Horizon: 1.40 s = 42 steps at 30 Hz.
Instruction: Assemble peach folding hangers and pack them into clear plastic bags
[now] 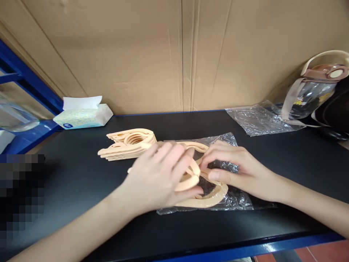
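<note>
My left hand (160,174) wraps over a curved peach plastic piece (194,180), gripping it above a clear plastic bag (229,142). My right hand (231,163) is closed in a pinch, thumb and fingers at another curved peach piece (218,196) lying on or in the bag; the film makes this hard to tell. The left hand's palm side is hidden, as are parts of the pieces beneath. Just left of and behind my left hand lies a neat stack of matching peach pieces (128,147), shaped like folded hangers with rounded openings.
A tissue pack (84,114) sits at the back left beside a blue metal frame (32,87). At the back right are another clear bag (253,118) and a strapped water bottle (313,94). Cardboard (136,58) stands behind the black tabletop (131,233).
</note>
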Each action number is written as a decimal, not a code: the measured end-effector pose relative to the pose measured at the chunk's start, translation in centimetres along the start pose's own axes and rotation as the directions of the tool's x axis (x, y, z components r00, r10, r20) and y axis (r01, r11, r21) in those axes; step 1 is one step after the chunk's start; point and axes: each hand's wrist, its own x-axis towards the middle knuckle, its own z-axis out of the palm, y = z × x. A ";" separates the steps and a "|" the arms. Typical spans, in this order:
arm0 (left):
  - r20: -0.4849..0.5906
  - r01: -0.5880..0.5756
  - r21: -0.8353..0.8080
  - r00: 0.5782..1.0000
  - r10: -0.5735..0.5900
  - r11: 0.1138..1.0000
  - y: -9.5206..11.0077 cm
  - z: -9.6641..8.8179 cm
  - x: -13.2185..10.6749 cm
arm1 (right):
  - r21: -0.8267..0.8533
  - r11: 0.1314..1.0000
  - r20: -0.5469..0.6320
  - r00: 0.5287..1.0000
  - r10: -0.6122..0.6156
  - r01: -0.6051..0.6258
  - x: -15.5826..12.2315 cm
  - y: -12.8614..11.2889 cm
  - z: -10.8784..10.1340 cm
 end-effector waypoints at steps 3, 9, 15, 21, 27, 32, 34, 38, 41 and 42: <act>-0.023 -0.048 -0.059 0.999 0.047 0.997 1.7 -0.1 0.2 | 0.086 0.996 0.071 0.997 0.026 -0.032 0.1 -0.7 0.7; -0.020 -0.030 -0.063 0.999 0.028 0.998 1.9 0.2 0.2 | 0.217 0.946 0.132 0.968 0.215 -0.240 0.1 -0.2 1.1; 0.060 0.045 -0.103 0.997 -0.039 0.994 0.6 0.5 -0.3 | 0.237 0.919 0.052 0.949 0.311 -0.315 0.3 0.4 -0.1; 0.082 0.140 -0.209 0.989 -0.125 0.968 -0.4 0.9 -0.6 | 0.216 0.918 -0.017 0.938 0.345 -0.333 0.3 1.7 -1.2; 0.156 0.233 -0.301 0.969 -0.193 0.925 -0.7 1.3 -0.7 | 0.209 0.906 -0.053 0.921 0.386 -0.368 0.2 2.4 -1.8; 0.221 0.318 -0.418 0.944 -0.244 0.851 -0.9 1.5 -0.9 | 0.077 0.924 -0.106 0.918 0.382 -0.375 0.2 2.6 -2.1; 0.234 0.342 -0.442 0.936 -0.261 0.829 -0.9 1.7 -1.0 | -0.089 0.940 -0.145 0.938 0.316 -0.331 0.2 2.7 -2.1; 0.247 0.367 -0.477 0.928 -0.279 0.798 -0.9 1.8 -1.2 | -0.438 0.892 -0.142 0.988 0.055 -0.113 0.1 2.4 -1.8; 0.241 0.351 -0.495 0.934 -0.263 0.795 -0.6 1.9 -1.1 | -0.579 0.815 -0.050 0.997 -0.066 0.025 -0.1 2.0 -1.6; 0.236 0.344 -0.496 0.937 -0.258 0.797 -0.5 1.9 -1.1 | -0.602 0.797 -0.029 0.996 -0.087 0.052 -0.2 1.8 -1.6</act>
